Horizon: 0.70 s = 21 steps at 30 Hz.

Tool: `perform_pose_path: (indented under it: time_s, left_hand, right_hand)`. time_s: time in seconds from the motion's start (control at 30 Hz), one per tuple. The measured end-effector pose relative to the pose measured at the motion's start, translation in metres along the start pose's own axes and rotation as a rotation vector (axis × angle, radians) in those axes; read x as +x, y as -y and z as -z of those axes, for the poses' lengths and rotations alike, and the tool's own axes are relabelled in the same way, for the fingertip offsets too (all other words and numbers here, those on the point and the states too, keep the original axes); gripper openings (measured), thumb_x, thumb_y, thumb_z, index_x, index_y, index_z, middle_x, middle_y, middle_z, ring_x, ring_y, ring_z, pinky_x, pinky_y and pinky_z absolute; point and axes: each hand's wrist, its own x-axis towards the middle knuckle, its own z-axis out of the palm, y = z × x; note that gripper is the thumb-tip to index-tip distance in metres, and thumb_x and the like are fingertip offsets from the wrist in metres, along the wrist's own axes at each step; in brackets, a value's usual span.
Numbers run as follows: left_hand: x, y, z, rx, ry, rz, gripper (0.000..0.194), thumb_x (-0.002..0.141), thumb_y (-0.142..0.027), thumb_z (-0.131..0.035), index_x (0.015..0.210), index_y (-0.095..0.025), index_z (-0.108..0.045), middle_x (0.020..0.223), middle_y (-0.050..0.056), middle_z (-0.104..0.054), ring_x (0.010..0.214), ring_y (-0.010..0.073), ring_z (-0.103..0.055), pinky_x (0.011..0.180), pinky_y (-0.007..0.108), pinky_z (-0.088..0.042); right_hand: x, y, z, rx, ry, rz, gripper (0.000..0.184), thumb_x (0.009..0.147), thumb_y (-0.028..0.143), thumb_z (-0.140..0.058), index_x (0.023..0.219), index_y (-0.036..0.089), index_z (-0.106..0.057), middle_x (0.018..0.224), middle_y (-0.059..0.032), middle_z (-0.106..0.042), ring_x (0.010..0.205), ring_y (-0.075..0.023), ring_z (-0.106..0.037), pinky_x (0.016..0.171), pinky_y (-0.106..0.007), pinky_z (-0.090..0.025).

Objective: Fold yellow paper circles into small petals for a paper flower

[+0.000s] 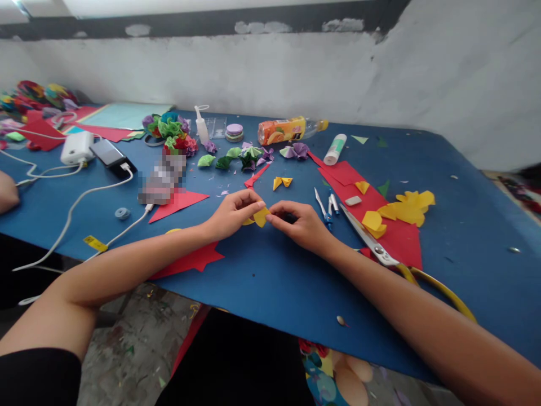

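Observation:
A small piece of yellow paper [262,217] is held between my two hands, just above the blue table [270,282]. My left hand [234,212] pinches it from the left, thumb on top. From the right, the fingertips of my right hand [300,223] pinch its other edge. Behind my hands lie small folded yellow paper pieces [282,182]. A compass [325,208] rests beside my right hand, and large scissors [378,248] with yellow handles lie partly under my right forearm. Red paper [194,262] sticks out from beneath my left forearm.
Yellow petal-shaped pieces [409,207] and an eraser [353,201] lie on red paper [409,242] at right. Farther back are a glue stick [335,149], a juice bottle [291,129] and paper flowers [169,129]. White cables [76,214] cross the left side near a phone [110,155]. Another person's arm [6,192] shows at far left.

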Motion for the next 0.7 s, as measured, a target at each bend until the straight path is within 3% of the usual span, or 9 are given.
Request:
perform_pose_path:
  time_s: [0.1, 0.3, 0.7]
  left_hand:
    - [0.0014, 0.0008, 0.0009, 0.026, -0.042, -0.009, 0.026, 0.074, -0.038, -0.064, 0.073, -0.014, -0.055, 0.065, -0.002, -0.058, 0.058, 0.0064, -0.055, 0.056, 0.018, -0.045]
    - [0.0004, 0.0043, 0.0022, 0.083, -0.008, 0.004, 0.024, 0.075, -0.035, -0.064, 0.078, -0.012, -0.059, 0.066, 0.000, -0.059, 0.058, 0.0055, -0.053, 0.054, 0.017, -0.042]
    - [-0.0022, 0.0092, 0.0058, 0.276, -0.053, -0.037, 0.029, 0.076, -0.040, -0.062, 0.078, -0.013, -0.070, 0.060, 0.001, -0.059, 0.052, 0.0064, -0.046, 0.051, 0.020, -0.038]
  right_hand:
    - [0.0011, -0.0019, 0.0008, 0.075, -0.066, -0.057, 0.024, 0.079, 0.042, -0.059, 0.075, 0.018, -0.061, 0.069, -0.0006, -0.062, 0.062, -0.0124, -0.055, 0.061, -0.026, -0.045]
    - [0.0032, -0.0073, 0.0025, 0.181, -0.190, -0.119, 0.027, 0.075, 0.045, -0.062, 0.076, 0.018, -0.062, 0.070, -0.0012, -0.063, 0.064, -0.0139, -0.057, 0.061, -0.027, -0.046]
    - [0.0008, -0.0051, 0.0019, 0.003, -0.229, -0.036, 0.024, 0.079, 0.041, -0.060, 0.079, 0.019, -0.067, 0.072, -0.0022, -0.069, 0.068, -0.0158, -0.062, 0.065, -0.029, -0.049]
